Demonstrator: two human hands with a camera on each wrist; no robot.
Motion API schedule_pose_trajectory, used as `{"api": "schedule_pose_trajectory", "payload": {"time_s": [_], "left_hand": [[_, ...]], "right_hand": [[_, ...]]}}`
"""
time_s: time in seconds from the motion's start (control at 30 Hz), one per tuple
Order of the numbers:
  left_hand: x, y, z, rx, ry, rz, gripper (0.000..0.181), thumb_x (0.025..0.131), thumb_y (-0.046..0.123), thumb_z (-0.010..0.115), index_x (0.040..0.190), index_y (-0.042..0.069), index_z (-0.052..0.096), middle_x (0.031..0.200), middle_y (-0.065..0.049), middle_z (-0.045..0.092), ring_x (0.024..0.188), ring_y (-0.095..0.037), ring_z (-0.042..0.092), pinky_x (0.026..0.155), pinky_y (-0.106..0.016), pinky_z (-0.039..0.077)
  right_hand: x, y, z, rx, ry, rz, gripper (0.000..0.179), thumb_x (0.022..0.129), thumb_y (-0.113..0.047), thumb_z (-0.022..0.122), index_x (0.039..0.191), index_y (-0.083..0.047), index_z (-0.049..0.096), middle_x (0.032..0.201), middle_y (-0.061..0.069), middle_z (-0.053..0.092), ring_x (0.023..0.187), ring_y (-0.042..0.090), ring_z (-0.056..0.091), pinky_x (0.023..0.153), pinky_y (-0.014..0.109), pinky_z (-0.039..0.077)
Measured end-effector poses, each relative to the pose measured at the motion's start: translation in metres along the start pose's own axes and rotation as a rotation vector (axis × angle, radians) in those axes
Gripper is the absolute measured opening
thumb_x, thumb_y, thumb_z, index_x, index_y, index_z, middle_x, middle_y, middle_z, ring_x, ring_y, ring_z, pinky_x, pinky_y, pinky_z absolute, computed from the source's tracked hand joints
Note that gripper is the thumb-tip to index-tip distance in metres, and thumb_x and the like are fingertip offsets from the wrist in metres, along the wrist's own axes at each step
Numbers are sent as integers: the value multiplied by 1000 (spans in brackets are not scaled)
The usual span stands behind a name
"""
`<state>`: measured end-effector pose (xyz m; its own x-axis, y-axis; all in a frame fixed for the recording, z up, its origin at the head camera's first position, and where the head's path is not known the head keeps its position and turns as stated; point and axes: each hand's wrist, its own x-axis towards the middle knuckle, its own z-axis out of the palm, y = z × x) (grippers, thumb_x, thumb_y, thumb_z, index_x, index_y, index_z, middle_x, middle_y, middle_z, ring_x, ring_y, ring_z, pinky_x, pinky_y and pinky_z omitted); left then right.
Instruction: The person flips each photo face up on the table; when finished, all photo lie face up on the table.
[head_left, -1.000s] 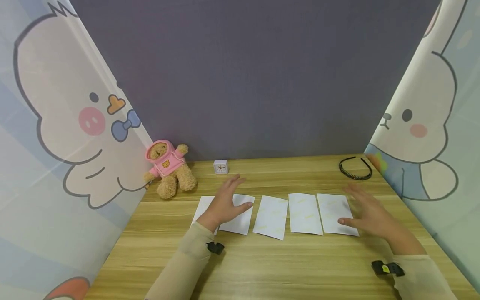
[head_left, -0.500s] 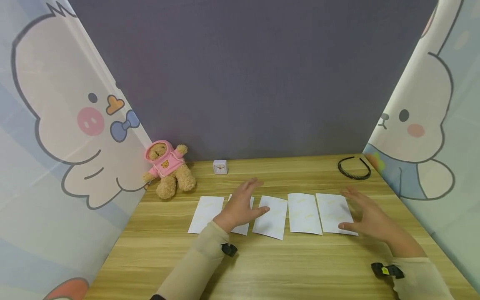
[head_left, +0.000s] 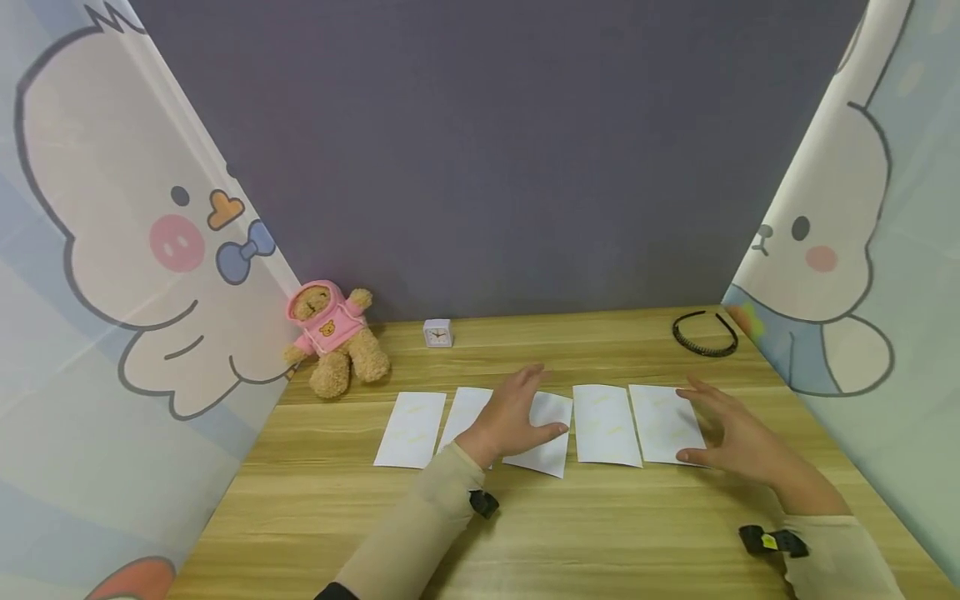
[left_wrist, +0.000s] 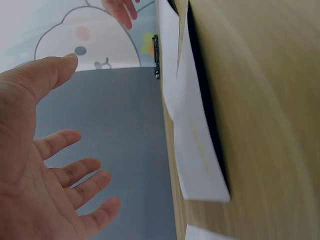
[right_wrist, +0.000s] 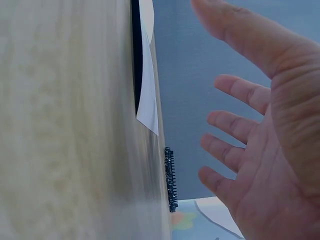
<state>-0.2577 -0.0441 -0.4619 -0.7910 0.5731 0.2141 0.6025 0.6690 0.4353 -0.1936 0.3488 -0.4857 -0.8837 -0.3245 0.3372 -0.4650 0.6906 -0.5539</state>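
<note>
Several white paper sheets with faint yellow marks lie side by side in a row on the wooden table, among them a leftmost sheet (head_left: 410, 429) and a sheet right of the middle (head_left: 607, 425). My left hand (head_left: 510, 419) hovers above the row, partly hiding the second sheet (head_left: 467, 408) and the middle sheet (head_left: 551, 450). Its fingers are spread and hold nothing. At the right end, my right hand (head_left: 738, 437) hovers beside and partly over the rightmost sheet (head_left: 663, 425), fingers apart. In the left wrist view, a sheet (left_wrist: 197, 145) curves slightly with a dark shadow along its edge.
A teddy bear (head_left: 333, 337) in a pink hoodie leans at the table's back left. Next to it stands a small white clock (head_left: 438, 333). A black headband (head_left: 705, 335) lies at the back right. A grey panel (head_left: 480, 158) and cartoon-printed side walls enclose the table.
My left hand has moved right along the row, from over the two leftmost sheets to over the second and middle ones. The right hand has stayed almost in place.
</note>
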Motion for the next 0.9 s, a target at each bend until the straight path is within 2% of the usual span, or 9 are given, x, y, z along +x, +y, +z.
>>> {"api": "schedule_pose_trajectory", "payload": {"time_s": [0.2,0.4,0.73,0.9], "left_hand": [[6,12,8,25,-24,44,85,91,54,78,159,18,42,164,-9,38,149,-30,39,118,-47,37],[11,23,16,52,-41,78,82,92,55,76,158,18,44,162,-8,42,148,-25,41,117,-46,38],[16,37,31,66,-106,61,79,93,60,73,159,25,44,164,-2,38,150,-19,38,118,-44,36],[20,44,38,81,-113,74,77,94,60,72,158,26,46,164,0,39,151,-17,37,118,-44,36]], "right_hand": [[-2,1,3,-24,-11,13,89,71,-31,99,144,-1,57,158,31,39,137,62,35,104,78,29],[-3,1,4,-61,-41,50,85,70,-34,99,139,-1,62,154,29,45,135,58,40,101,76,34],[-5,5,5,-67,-35,36,78,68,-30,100,133,-4,66,152,27,48,135,56,42,104,72,35],[-5,6,6,-54,-47,42,77,68,-28,101,133,-4,67,152,27,47,135,58,42,103,75,34]]}}
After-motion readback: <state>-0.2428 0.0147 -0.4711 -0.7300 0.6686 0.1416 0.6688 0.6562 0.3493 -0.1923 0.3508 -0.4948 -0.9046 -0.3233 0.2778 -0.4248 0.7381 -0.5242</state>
